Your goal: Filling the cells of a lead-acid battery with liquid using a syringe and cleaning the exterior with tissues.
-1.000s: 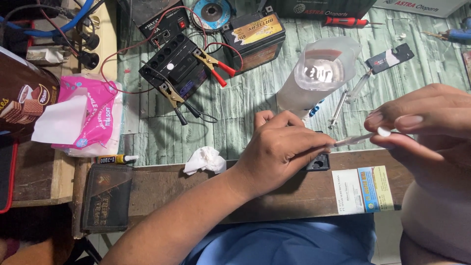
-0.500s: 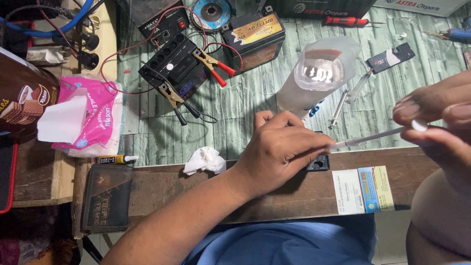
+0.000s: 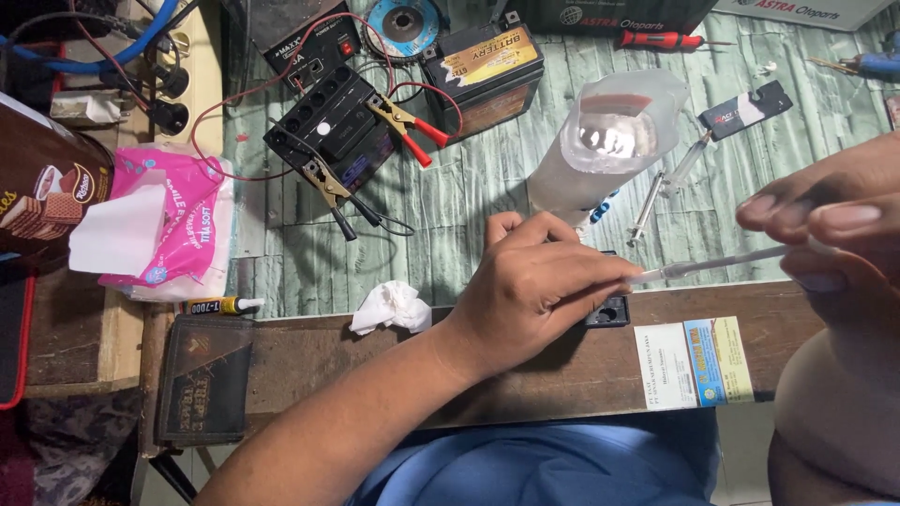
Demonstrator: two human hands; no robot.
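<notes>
Head view: left hand (image 3: 534,290) pinches the tip of a clear syringe (image 3: 712,262) over a small black battery (image 3: 611,307) at the bench's near edge; right hand (image 3: 830,230) grips the plunger end; step looks like drawing or dosing fluid; next needs a steady plunger.

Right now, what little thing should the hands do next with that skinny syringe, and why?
Probably ease the plunger in slowly. The right hand holds the syringe by its back end, and the tip sits at the small black battery that the left hand steadies.
</notes>
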